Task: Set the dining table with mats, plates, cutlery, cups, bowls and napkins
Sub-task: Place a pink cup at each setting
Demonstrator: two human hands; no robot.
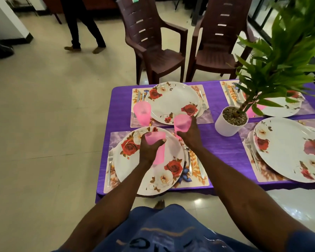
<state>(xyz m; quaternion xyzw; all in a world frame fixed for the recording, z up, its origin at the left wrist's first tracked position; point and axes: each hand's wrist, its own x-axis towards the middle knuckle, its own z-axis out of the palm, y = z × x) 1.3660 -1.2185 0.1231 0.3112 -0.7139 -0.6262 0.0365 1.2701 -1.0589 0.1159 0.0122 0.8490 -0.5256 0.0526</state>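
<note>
My left hand (149,149) grips a pink plastic cup (157,151) over the near left rose-patterned plate (133,166). Farther out, my right hand (190,132) holds a second pink cup (182,122) just above the gap between the near mat (193,180) and the far left mat (205,116). A third pink cup (142,112) stands on the far left mat beside its plate (173,102). A fork (109,166) lies left of the near plate, with a spoon (189,160) and a knife (200,170) to its right.
The table wears a purple cloth (224,151). A white pot (229,122) with a leafy green plant stands mid-table. Two more plates on mats lie at the right (289,148) and far right (280,108). Two brown plastic chairs (153,42) stand beyond the table, and a person walks at the far left.
</note>
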